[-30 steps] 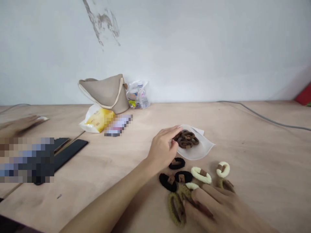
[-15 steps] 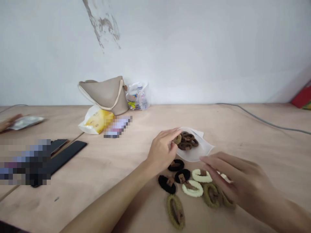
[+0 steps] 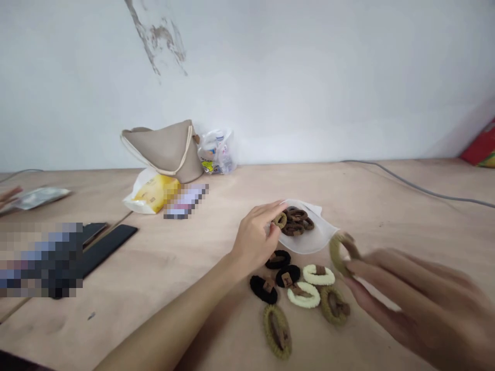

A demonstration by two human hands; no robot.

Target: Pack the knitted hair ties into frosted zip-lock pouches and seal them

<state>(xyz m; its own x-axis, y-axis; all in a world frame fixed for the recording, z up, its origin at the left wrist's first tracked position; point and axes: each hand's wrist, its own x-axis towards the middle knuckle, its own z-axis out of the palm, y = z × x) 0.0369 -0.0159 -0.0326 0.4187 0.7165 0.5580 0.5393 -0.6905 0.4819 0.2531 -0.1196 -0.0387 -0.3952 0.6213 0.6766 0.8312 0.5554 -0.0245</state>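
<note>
My left hand point(image 3: 257, 238) rests on the wooden table at the edge of a clear plastic bag point(image 3: 313, 239), its fingers pinching the bag's mouth beside an olive hair tie point(image 3: 280, 220). Several brown hair ties point(image 3: 297, 224) lie in the bag. My right hand point(image 3: 410, 299) is raised at the lower right, blurred, its fingertips closed on an olive hair tie point(image 3: 340, 251). Below the bag lie loose ties: black ones point(image 3: 279, 259), cream ones point(image 3: 318, 275) and olive ones point(image 3: 277, 331).
A beige bag point(image 3: 166, 148), a yellow packet in white plastic point(image 3: 152, 192) and a clear bag of small items point(image 3: 215, 151) stand by the wall. Dark flat devices point(image 3: 104, 247) lie at left. A grey cable point(image 3: 417, 188) runs at right. Another person's fingertips point(image 3: 7, 196) touch a packet at far left.
My right hand rose from the loose pile, lifting an olive hair tie toward the bag. An olive tie now sits at the bag's mouth by my left fingers.
</note>
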